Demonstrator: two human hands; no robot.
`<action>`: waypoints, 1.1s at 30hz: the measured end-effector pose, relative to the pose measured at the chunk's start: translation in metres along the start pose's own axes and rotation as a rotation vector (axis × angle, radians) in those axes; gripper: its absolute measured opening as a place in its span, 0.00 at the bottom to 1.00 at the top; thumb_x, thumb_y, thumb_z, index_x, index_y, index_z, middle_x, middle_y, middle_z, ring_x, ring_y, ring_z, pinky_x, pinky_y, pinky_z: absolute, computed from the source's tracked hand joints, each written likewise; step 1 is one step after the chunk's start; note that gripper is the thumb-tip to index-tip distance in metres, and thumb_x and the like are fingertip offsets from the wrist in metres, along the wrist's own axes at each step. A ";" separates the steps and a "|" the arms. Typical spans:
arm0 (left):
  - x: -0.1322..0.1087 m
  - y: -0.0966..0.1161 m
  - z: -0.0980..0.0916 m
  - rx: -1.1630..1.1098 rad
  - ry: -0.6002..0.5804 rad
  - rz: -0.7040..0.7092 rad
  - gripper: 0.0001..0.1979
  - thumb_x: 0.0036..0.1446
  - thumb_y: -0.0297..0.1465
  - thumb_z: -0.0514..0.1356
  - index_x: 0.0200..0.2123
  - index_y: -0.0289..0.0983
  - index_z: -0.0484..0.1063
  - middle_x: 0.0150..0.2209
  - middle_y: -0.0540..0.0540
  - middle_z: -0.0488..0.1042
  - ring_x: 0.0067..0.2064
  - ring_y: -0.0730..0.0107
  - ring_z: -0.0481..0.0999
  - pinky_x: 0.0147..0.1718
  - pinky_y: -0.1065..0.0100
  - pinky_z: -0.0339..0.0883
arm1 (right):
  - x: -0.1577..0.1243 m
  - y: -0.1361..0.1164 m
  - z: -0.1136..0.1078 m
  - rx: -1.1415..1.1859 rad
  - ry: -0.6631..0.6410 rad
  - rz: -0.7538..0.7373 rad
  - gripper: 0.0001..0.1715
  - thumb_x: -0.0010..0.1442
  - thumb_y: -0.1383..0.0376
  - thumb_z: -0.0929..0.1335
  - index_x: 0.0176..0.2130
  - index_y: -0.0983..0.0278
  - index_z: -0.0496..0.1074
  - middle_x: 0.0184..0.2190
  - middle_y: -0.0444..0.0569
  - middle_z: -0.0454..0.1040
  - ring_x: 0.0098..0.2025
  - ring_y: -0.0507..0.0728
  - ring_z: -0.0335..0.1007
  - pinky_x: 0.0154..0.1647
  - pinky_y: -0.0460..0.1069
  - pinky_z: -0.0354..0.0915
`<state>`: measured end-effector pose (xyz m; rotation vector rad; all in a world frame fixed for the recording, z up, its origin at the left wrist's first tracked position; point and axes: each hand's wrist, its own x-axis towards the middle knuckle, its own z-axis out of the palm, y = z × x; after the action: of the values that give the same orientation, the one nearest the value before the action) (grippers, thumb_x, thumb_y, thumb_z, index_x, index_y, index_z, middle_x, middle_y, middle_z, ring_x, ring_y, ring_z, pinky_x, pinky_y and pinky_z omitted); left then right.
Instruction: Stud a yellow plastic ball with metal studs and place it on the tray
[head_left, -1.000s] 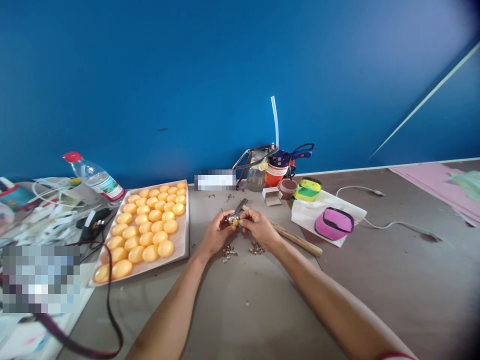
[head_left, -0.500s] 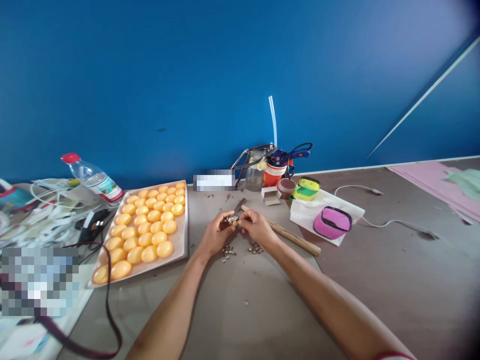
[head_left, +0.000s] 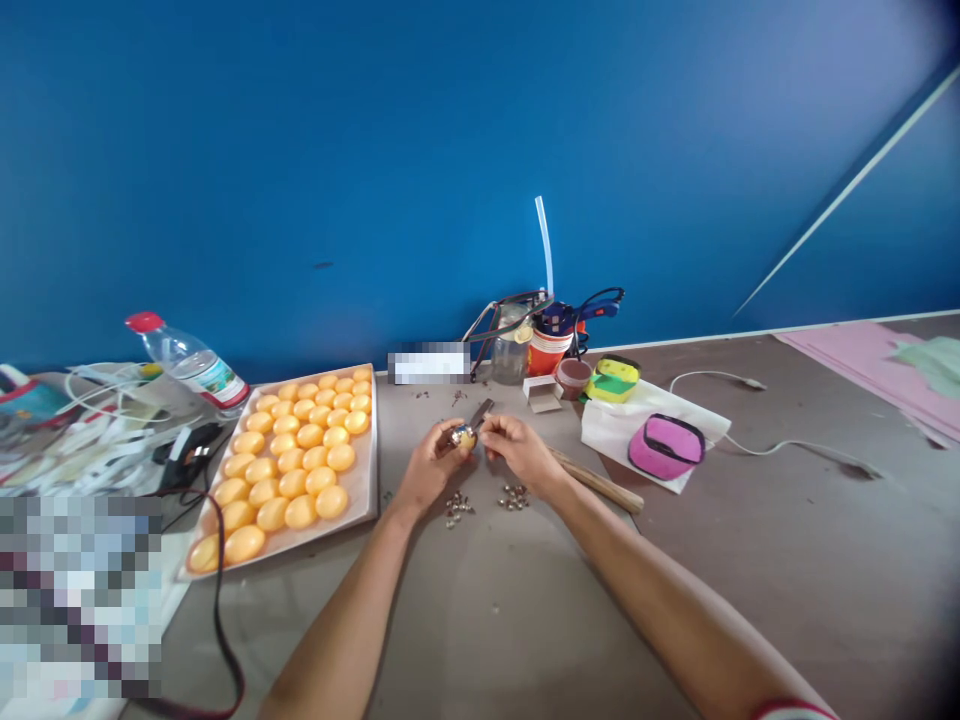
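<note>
The left hand [head_left: 433,466] grasps a shiny, rounded, silver-coloured piece [head_left: 463,437] — beyond two clusters of small metallic parts [head_left: 514,497] on the grey tabletop [head_left: 457,620]. The right hand [head_left: 519,452] curls just beside it — whether gripping anything, indiscernible.

1 red-capped bottle [head_left: 213,376] before blue wall [head_left: 375,170]
</note>
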<state>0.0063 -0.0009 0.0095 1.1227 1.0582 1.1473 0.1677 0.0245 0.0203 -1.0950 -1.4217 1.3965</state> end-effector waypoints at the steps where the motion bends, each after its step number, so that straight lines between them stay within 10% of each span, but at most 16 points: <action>1: 0.001 0.001 0.000 -0.023 0.024 -0.001 0.26 0.47 0.38 0.64 0.48 0.37 0.64 0.40 0.46 0.72 0.36 0.69 0.73 0.38 0.65 0.69 | 0.001 0.000 -0.003 -0.016 -0.025 -0.016 0.07 0.49 0.62 0.65 0.29 0.64 0.66 0.19 0.39 0.64 0.21 0.48 0.58 0.25 0.45 0.56; 14: 0.005 -0.004 -0.005 -0.214 0.122 0.016 0.23 0.44 0.37 0.66 0.44 0.37 0.66 0.34 0.49 0.72 0.29 0.74 0.73 0.34 0.67 0.67 | -0.024 -0.018 0.008 -0.815 -0.668 -0.281 0.14 0.49 0.68 0.67 0.38 0.59 0.75 0.37 0.47 0.74 0.38 0.57 0.68 0.39 0.49 0.60; 22: 0.004 0.001 -0.003 -0.172 0.115 0.011 0.23 0.44 0.37 0.67 0.43 0.37 0.67 0.34 0.49 0.72 0.29 0.74 0.74 0.34 0.67 0.67 | -0.027 -0.001 0.021 -0.963 -0.497 -0.343 0.10 0.55 0.71 0.63 0.30 0.62 0.73 0.32 0.49 0.74 0.34 0.55 0.68 0.38 0.49 0.58; 33: 0.004 -0.001 -0.003 -0.140 0.135 0.003 0.24 0.44 0.38 0.66 0.44 0.36 0.67 0.37 0.47 0.72 0.32 0.73 0.73 0.34 0.69 0.67 | -0.012 -0.005 0.004 -0.429 -0.230 -0.263 0.06 0.50 0.72 0.64 0.26 0.64 0.69 0.26 0.43 0.68 0.31 0.51 0.63 0.34 0.46 0.59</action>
<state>0.0037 0.0037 0.0080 0.9475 1.0618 1.2938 0.1667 0.0123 0.0255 -0.9790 -2.0186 1.0801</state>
